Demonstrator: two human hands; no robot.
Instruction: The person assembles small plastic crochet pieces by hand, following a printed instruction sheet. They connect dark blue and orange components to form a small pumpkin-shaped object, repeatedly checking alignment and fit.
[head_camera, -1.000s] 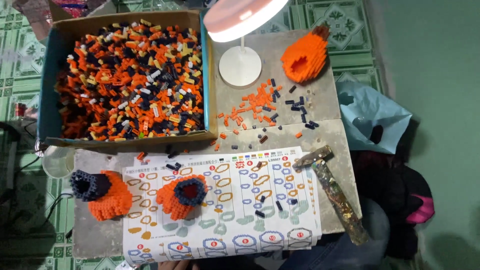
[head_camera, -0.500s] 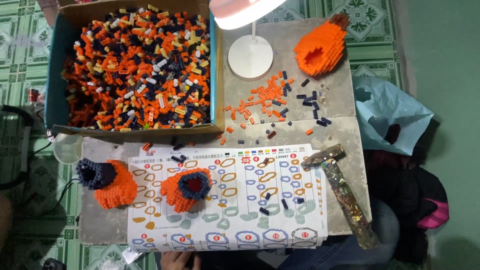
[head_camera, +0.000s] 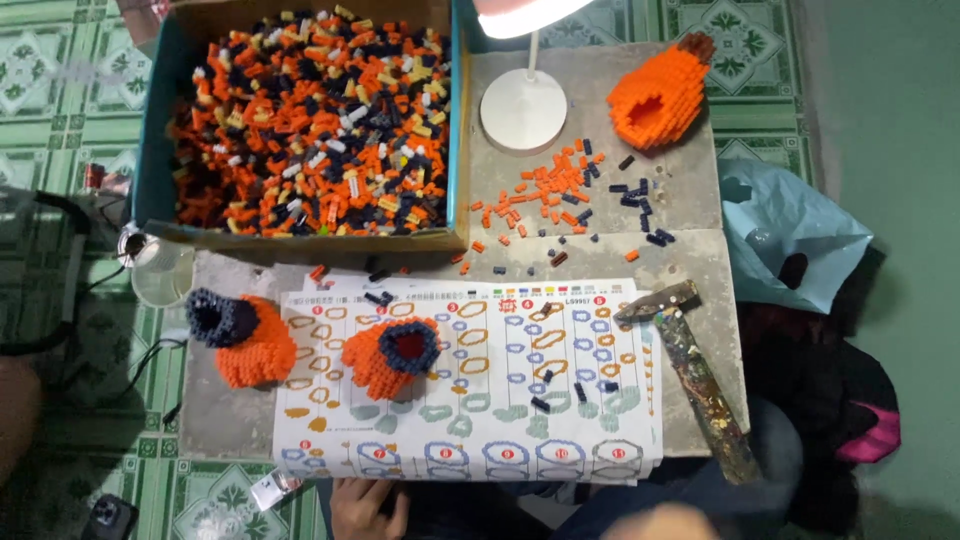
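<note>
Only part of my left hand (head_camera: 365, 508) shows, at the bottom edge just below a printed instruction sheet (head_camera: 470, 440). Its fingers look curled and nothing is visible in them. A blurred skin-toned shape (head_camera: 662, 522) at the bottom right may be my right hand. On the sheet sits an orange brick-built piece with a dark blue rim (head_camera: 392, 352). A similar orange and blue piece (head_camera: 240, 338) lies to its left on the stone table (head_camera: 690, 260). A third orange piece (head_camera: 655, 98) rests at the far right corner.
A blue-walled cardboard box (head_camera: 458, 120) holds several orange, dark blue and cream small bricks. Loose bricks (head_camera: 560, 195) are scattered beside a white lamp base (head_camera: 523, 110). A paint-stained hammer (head_camera: 700, 385) lies at the right. A blue bag (head_camera: 790, 235) and dark clothes lie on the green tiled floor.
The view has shifted, so the table sits higher and further right in the frame. My left hand has come into view below the sheet. The objects on the table have not moved.
</note>
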